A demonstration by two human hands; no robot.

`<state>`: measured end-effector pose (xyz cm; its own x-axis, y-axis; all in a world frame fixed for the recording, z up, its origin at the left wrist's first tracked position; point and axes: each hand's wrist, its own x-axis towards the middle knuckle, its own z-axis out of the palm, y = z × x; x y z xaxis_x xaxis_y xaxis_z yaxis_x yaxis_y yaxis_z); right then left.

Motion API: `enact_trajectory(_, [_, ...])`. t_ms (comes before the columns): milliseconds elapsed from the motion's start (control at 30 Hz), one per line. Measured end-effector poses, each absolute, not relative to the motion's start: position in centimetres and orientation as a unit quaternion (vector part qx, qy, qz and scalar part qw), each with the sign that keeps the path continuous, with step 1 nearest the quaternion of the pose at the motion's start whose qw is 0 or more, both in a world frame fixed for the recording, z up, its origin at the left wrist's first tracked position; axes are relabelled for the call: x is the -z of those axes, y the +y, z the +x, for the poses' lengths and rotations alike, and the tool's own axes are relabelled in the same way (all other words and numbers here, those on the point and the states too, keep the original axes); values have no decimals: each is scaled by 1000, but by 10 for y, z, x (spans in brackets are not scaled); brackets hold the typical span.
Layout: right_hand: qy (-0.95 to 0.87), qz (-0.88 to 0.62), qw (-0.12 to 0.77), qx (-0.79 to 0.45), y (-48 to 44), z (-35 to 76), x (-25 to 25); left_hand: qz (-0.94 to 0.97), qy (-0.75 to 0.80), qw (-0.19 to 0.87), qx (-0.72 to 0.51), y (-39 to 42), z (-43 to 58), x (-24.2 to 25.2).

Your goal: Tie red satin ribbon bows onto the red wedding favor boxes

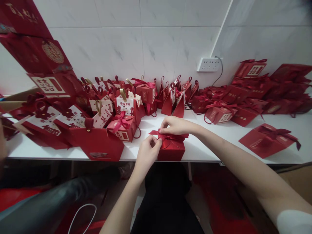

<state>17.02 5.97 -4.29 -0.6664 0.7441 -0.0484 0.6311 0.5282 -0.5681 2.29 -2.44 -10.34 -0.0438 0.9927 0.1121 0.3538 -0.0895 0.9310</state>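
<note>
A small red gift box stands at the front edge of the white table, right in front of me. A red ribbon lies across its top. My left hand pinches the ribbon's left end at the box's left top corner. My right hand rests on top of the box, fingers closed on the ribbon near its middle. Both forearms reach in from below.
Several finished red boxes with bows and tags crowd the table's left and back. Flat red boxes and stacks lie to the right. A wall socket sits behind. Another person's dark sleeve is at lower left.
</note>
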Motion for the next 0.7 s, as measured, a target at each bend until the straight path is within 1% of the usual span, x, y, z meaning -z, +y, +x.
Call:
enact_trajectory(200, [-833, -436, 148, -305, 61, 172, 53, 578, 549, 366, -480, -30, 27, 111])
enact_trajectory(300, [-820, -442, 190, -311, 61, 174, 55, 618, 520, 308, -503, -31, 26, 114])
enact_trajectory(333, [-812, -445, 220, -307, 58, 176, 55, 640, 508, 280, -504, -30, 25, 114])
enact_trajectory(400, [-785, -457, 305, -284, 47, 184, 54, 681, 489, 232, -492, -29, 24, 113])
enact_trajectory(467, [-753, -472, 391, -241, 29, 196, 56, 709, 476, 202, -480, -27, 22, 112])
enact_trajectory(500, [-743, -478, 415, -216, 19, 202, 59, 719, 469, 192, -475, -26, 21, 111])
enact_trajectory(567, [-744, -479, 430, -176, 0, 211, 68, 734, 457, 181, -469, -25, 20, 110])
enact_trajectory(700, [-771, -459, 421, -132, -21, 216, 89, 749, 446, 179, -457, -23, 20, 108])
